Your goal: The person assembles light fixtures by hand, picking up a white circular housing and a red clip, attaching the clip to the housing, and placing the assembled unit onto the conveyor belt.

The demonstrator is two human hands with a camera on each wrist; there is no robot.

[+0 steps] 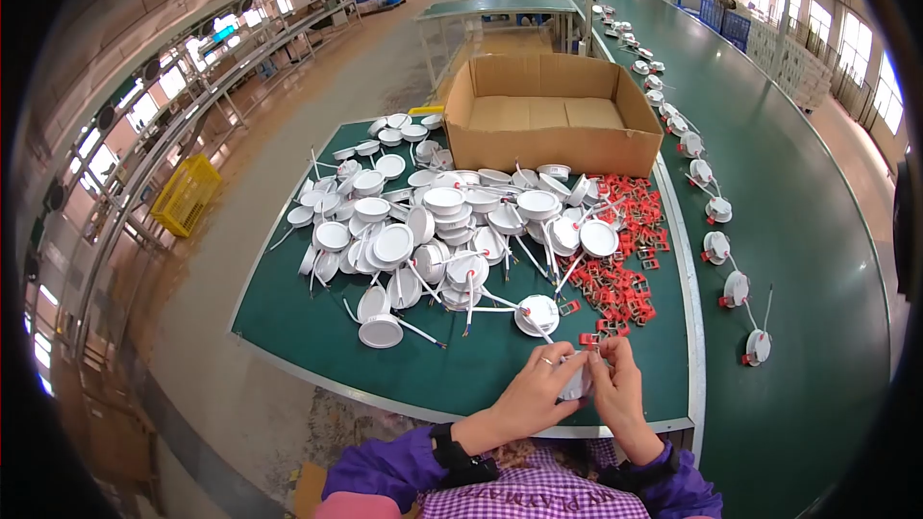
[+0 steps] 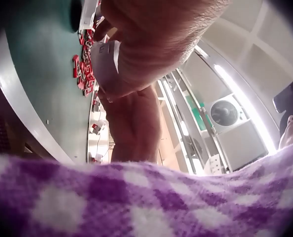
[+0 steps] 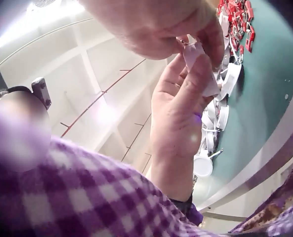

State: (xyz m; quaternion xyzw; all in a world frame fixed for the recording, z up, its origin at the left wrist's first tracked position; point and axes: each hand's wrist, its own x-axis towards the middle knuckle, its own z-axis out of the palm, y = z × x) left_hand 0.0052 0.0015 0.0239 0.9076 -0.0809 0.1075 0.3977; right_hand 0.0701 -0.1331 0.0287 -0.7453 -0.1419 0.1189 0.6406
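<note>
The left hand [image 1: 532,391] grips a round white lamp [image 1: 577,383] near the table's front edge, its thumb along the lamp in the right wrist view. The right hand [image 1: 617,389] is at the lamp's far right side, fingertips pinched together; what lies between them is too small to tell. In the left wrist view the white lamp [image 2: 106,61] sits under the left hand [image 2: 151,39]. Just beyond the fingers are red clips [image 1: 615,293] in a loose pile and a single white lamp [image 1: 536,315] with its cable.
A heap of white lamps [image 1: 394,243] with cables covers the table's middle. Behind it stands an open cardboard box [image 1: 553,149]. On the right, a green conveyor [image 1: 817,327] carries a row of lamps with red parts [image 1: 758,347]. A yellow crate [image 1: 187,194] stands on the floor.
</note>
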